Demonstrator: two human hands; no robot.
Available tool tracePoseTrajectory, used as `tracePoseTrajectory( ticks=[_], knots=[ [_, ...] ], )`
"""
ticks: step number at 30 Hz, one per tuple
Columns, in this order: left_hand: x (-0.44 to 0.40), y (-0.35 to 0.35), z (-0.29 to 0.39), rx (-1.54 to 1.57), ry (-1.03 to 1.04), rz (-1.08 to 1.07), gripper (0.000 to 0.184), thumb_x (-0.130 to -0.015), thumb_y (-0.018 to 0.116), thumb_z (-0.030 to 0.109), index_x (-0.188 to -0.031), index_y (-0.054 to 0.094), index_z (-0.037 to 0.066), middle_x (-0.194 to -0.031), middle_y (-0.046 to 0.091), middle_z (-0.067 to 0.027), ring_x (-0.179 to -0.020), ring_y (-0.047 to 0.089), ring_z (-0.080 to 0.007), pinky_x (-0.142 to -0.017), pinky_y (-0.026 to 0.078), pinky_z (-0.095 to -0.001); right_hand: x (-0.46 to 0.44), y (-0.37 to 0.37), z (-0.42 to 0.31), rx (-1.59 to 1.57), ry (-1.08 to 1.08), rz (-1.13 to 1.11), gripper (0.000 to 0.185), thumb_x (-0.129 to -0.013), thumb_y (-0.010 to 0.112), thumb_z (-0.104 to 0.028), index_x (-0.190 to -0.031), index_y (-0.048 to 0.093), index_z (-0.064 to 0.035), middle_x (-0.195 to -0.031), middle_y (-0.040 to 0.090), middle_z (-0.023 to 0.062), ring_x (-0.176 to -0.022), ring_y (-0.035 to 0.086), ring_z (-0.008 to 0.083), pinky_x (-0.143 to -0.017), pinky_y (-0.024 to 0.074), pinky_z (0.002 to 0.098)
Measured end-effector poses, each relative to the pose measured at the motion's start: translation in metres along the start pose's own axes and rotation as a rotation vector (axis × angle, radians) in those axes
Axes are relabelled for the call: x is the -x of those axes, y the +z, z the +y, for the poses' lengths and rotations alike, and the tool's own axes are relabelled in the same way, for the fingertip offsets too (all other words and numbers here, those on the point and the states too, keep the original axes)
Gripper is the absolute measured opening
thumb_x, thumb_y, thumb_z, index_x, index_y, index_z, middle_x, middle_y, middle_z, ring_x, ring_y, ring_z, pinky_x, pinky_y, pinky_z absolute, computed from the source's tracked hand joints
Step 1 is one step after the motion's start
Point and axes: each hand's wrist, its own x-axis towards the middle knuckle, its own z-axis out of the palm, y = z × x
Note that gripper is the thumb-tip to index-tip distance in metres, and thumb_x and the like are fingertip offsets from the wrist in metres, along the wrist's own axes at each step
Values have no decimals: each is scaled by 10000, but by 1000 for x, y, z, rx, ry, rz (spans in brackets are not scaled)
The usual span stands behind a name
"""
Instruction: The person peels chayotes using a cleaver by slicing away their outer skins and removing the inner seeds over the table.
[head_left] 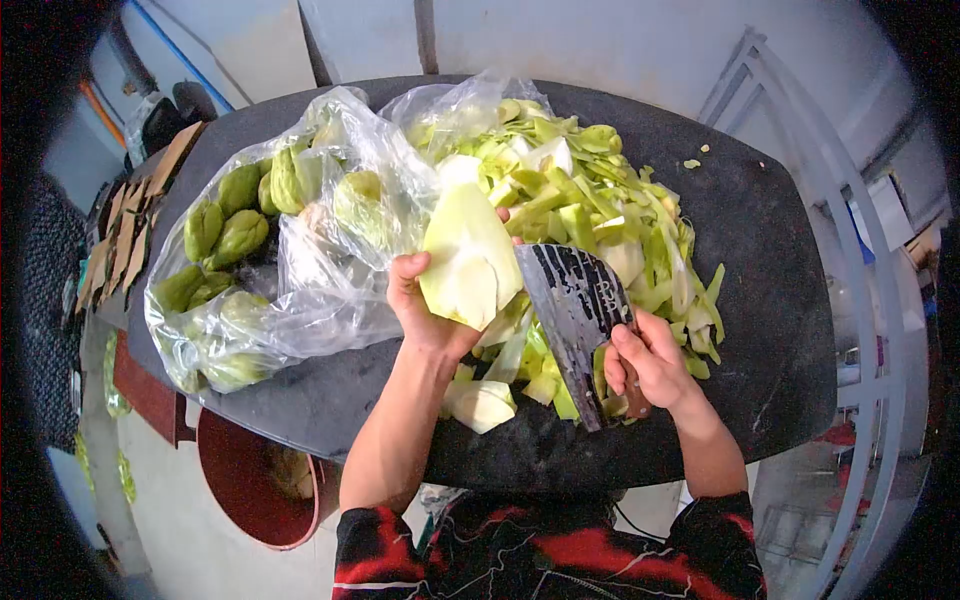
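My left hand is wrapped round a pale green peeled chayote, with a thin flap of flesh on its lower face. In my right hand is a cleaver, gripped by its brown handle. Bits of pale residue stick to its wide dark blade, which stands just right of the chayote; whether they touch I cannot tell. Behind both hands lies a heap of green peelings and cut pieces. A pale cut piece rests on the table below my left hand.
On the left of the dark table, a clear plastic bag holds several unpeeled chayotes. Below the table's left edge stands a dark red bin. A grey metal rail runs along the right; cardboard pieces are at far left.
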Motion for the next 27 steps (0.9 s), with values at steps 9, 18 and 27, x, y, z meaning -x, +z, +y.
tracePoseTrajectory(
  ticks=[9, 18, 27],
  knots=[
    [10, 5, -8, -116, 23, 11, 762, -866, 522, 540, -1414, 371, 32, -1313, 519, -225, -1083, 600, -276, -873, 526, -378, 3, 5, 3, 47, -24, 32, 253, -1015, 474, -266, -865, 460, -62, -548, 496, 9, -439, 466, 89, -422, 400, 260],
    [25, 10, -38, -161, -38, 251, 686, -805, 589, 579, -1281, 520, 90, -1140, 626, -99, -1023, 623, -262, -881, 515, -420, 0, 13, 0, -57, -54, 107, 267, -1019, 462, -256, -847, 448, -51, -526, 468, 23, -425, 460, 114, -419, 405, 279],
    [27, 30, -55, -129, -138, 175, 780, -822, 599, 473, -1435, 350, 60, -1299, 528, -157, -1167, 548, -292, -1011, 439, -411, -5, 20, -1, -123, -116, 192, 292, -1024, 439, -273, -840, 425, -46, -517, 454, 30, -420, 466, 130, -414, 411, 292]
  ],
)
